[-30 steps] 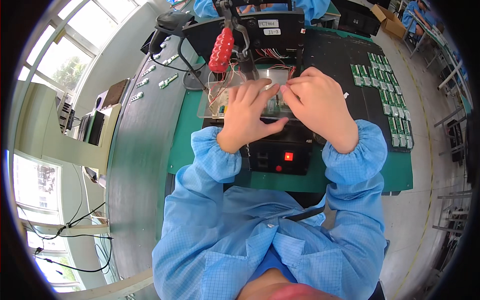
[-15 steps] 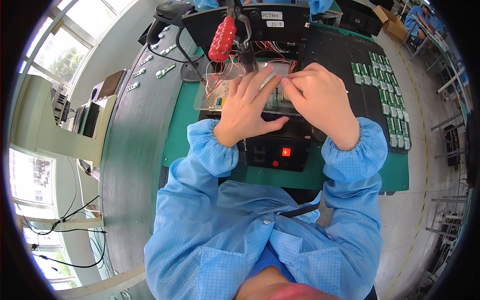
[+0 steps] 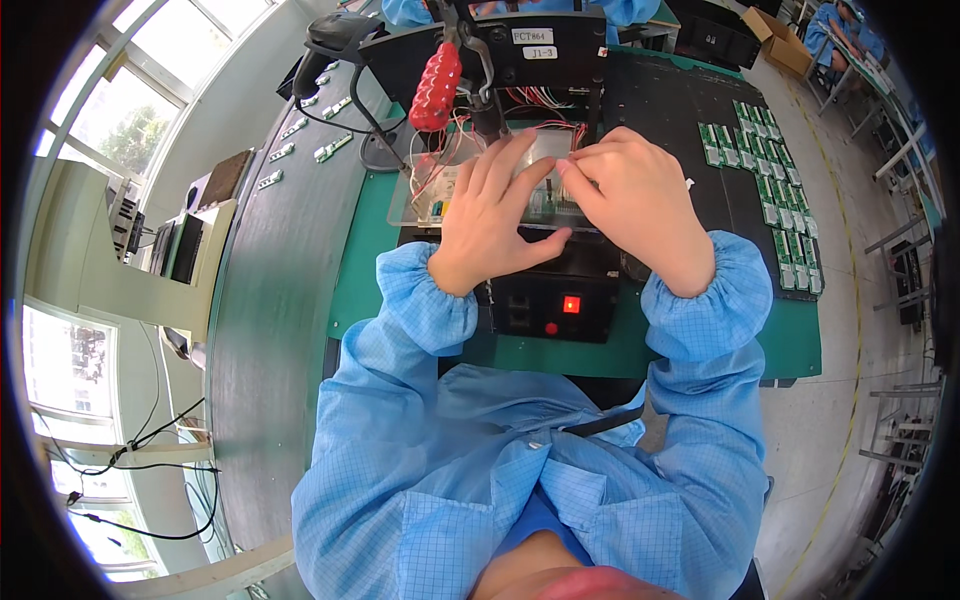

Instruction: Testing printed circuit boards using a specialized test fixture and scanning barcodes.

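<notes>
My left hand [image 3: 482, 215] lies palm down over the clear plastic plate [image 3: 404, 214] of a black test fixture [image 3: 540, 322], its fingers stretched and thumb spread out to the right. Close beside its fingertips is my right hand [image 3: 640, 195], with thumb and fingers pinched together. Whatever sits in that pinch is hidden by the fingers. Just above the hands, a toggle clamp's red handle [image 3: 437, 88] hangs from the fixture's upright panel [image 3: 580, 50]. Red and white wires [image 3: 545, 97] run behind the plate. A red switch [image 3: 571, 304] glows on the fixture's front.
A barcode scanner [image 3: 338, 35] rests on a stand at the far left. Small circuit boards [image 3: 785, 195] stand in rows on the right black mat, and several others [image 3: 333, 144] lie on the left bench. Beyond the fixture, a co-worker's blue sleeve [image 3: 405, 10] shows.
The whole view has shifted slightly. Both hands keep nearly the same place and pose over the fixture, with only a slight movement of the fingers.
</notes>
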Available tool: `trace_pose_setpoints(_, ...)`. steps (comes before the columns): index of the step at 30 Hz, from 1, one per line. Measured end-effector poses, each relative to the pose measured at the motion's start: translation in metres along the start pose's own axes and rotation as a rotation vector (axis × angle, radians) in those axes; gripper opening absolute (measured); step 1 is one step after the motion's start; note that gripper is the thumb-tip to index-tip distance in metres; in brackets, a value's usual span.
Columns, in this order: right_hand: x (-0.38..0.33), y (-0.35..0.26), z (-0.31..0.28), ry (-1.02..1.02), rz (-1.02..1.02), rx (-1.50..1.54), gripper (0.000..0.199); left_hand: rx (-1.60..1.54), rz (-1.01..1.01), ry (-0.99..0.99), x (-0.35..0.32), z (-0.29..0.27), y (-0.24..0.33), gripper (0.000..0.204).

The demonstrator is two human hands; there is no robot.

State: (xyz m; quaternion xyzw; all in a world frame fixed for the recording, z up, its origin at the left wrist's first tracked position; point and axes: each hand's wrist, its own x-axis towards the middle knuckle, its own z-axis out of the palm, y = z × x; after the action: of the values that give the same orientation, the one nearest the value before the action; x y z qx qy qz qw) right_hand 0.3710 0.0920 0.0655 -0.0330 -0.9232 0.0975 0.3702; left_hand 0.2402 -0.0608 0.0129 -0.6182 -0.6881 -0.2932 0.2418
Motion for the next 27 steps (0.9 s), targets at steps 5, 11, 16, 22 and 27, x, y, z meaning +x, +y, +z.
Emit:
trace_pose_setpoints(5,0.0002,0.0006,0.0002,-0.001,0.004,0.002,0.031,0.017,0.003,0.005,-0.0003,0.0002,0.0005,0.077)
trace_pose_setpoints(11,0.0007,0.0013,0.0006,-0.008,0.009,0.009,0.034,0.005,0.009,-0.005,-0.0007,-0.0004,-0.001,0.078)
trace_pose_setpoints(16,0.0002,0.0031,0.0006,-0.016,0.017,0.03,0.036,-0.039,-0.008,-0.019,-0.0006,-0.001,-0.0011,0.077)
trace_pose_setpoints(22,0.0002,0.0039,0.0006,-0.031,0.026,0.048,0.036,-0.036,-0.002,-0.012,0.0006,-0.0021,0.0,0.078)
trace_pose_setpoints(27,0.001,0.0055,-0.0018,-0.057,0.031,0.074,0.037,-0.032,0.017,-0.019,0.0009,-0.0029,-0.0007,0.076)
